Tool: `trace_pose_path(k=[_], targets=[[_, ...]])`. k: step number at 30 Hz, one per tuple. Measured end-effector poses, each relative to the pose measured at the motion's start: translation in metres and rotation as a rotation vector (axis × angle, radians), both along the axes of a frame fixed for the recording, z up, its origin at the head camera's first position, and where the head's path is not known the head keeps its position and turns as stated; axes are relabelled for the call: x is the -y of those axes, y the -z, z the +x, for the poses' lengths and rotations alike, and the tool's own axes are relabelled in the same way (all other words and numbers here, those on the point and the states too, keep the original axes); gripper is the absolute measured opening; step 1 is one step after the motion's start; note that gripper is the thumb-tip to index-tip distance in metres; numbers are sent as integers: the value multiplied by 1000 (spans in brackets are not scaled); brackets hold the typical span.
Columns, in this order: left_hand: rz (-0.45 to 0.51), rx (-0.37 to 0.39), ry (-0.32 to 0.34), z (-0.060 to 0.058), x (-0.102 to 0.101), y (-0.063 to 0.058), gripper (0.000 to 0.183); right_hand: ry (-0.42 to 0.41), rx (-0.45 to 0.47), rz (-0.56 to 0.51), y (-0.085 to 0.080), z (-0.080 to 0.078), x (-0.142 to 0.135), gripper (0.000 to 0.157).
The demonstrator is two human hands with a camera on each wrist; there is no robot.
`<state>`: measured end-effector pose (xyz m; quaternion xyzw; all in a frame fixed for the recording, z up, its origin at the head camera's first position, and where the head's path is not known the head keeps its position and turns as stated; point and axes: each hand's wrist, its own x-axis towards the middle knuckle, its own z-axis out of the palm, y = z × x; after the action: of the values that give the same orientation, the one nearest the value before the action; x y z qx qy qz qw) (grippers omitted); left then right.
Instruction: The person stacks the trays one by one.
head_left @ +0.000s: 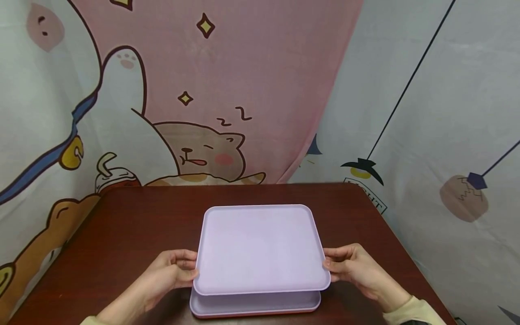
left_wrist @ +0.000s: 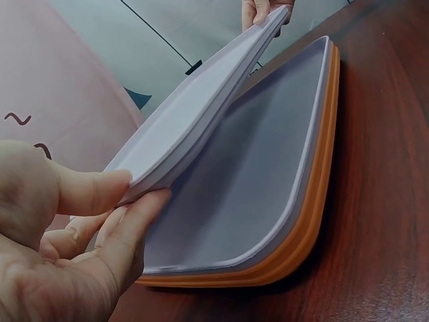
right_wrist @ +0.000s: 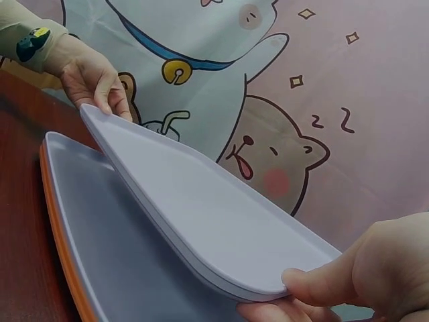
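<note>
A pale lavender tray [head_left: 260,248] with rounded corners is raised and tilted, held at both short sides. Its edge looks layered in the wrist views, so there may be more than one tray. My left hand [head_left: 172,274] pinches its left side, thumb on top and fingers beneath. At the opposite side, my right hand [head_left: 357,271] pinches the rim the same way. Below lies another lavender tray [left_wrist: 255,161], stacked on orange trays [left_wrist: 312,221] whose edges show along its side. A gap separates the raised tray from the stack; the stack's far part is hidden in the head view.
The dark reddish-brown table [head_left: 142,216] carries the stack near its front edge. Behind and beside the table hangs a cartoon-printed cloth [head_left: 264,90] in pink and white, close to the table's back edge.
</note>
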<state>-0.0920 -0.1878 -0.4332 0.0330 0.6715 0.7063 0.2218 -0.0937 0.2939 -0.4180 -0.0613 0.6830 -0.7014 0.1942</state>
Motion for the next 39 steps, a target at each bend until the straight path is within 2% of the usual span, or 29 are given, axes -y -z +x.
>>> trace_pose_path(k=[11, 23, 34, 39], targets=[[11, 9, 9, 6, 2, 7, 43, -11, 2, 14, 13, 5, 0, 48], [6, 21, 24, 9, 6, 11, 42, 14, 19, 57, 14, 8, 4, 49], [-5, 29, 35, 11, 8, 17, 41, 4, 20, 62, 24, 12, 5, 48], [-29, 5, 42, 12, 10, 19, 39, 8, 24, 81, 25, 12, 7, 48]])
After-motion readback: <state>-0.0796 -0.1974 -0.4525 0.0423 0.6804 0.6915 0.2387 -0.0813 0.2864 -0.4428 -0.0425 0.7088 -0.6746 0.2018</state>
